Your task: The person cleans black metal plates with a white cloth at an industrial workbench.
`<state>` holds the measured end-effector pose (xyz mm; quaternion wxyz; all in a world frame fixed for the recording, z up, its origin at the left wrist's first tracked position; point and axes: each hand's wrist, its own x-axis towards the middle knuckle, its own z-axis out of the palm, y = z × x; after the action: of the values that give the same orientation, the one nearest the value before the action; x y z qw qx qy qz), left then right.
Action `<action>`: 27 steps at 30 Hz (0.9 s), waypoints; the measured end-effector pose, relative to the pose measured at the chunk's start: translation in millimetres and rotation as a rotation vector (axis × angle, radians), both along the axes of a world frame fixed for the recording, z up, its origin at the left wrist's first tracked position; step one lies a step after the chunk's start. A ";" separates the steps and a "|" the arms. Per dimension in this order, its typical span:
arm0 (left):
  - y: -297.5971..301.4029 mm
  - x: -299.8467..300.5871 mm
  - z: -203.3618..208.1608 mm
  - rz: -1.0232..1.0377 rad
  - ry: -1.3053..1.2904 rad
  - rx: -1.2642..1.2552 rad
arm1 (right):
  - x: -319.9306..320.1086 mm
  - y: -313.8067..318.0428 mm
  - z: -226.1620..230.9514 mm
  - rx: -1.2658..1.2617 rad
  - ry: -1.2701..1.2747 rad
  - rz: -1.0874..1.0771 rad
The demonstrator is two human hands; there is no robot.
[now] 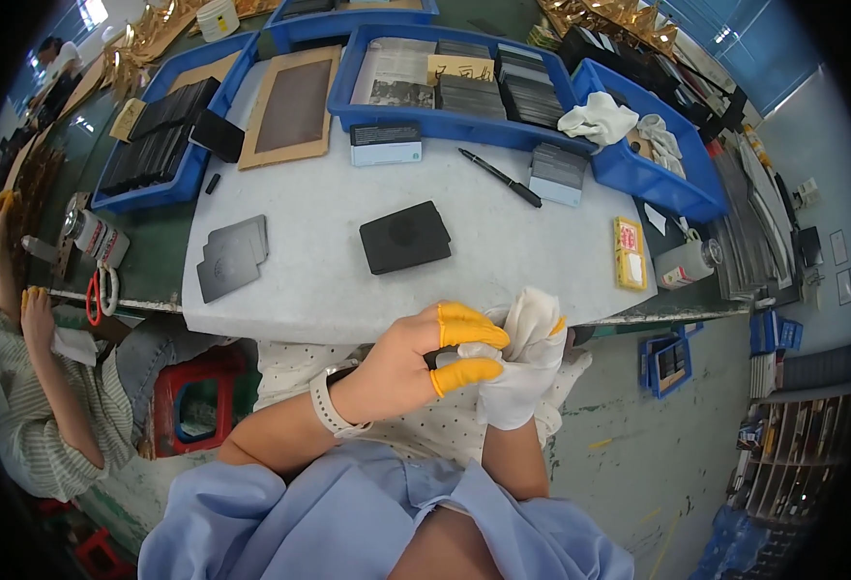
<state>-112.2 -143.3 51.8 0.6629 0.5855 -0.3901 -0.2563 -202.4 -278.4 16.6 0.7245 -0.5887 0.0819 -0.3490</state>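
Note:
My left hand (411, 350), with yellow finger cots on its thumb and fingers, is closed in a pinch just past the table's near edge. Between its fingers shows a thin grey piece (439, 359), mostly hidden. White cloth (532, 324) is bunched up in my right hand (520, 379), which wears white fabric and shows one yellow fingertip; the two hands touch. Ahead of them on the white sheet lies a small stack of black cards (406, 238). A fan of grey cards (233, 256) rests to the left.
Blue trays (454, 128) of dark cards line the table's back; another blue tray (662, 188) at right holds white gloves. A black pen (500, 177), grey-blue cards (557, 174) and a yellow box (630, 253) lie nearby. Red-handled scissors (95, 298) and a co-worker (58, 396) are at left.

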 end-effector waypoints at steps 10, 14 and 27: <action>0.0 -3.4 -8.4 -0.165 0.007 0.039 | -4.7 -2.7 2.2 0.036 0.065 0.122; 2.4 -9.8 -20.6 -0.135 -0.039 0.065 | 1.3 4.2 7.4 0.159 0.110 0.158; -4.0 -53.2 -9.2 0.138 -0.433 0.310 | 8.8 -7.9 22.8 0.098 0.150 -0.154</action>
<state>-165.4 -147.3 42.6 0.4825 0.7462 -0.4380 -0.1363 -193.6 -286.4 39.4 0.7154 -0.5688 0.1980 -0.3542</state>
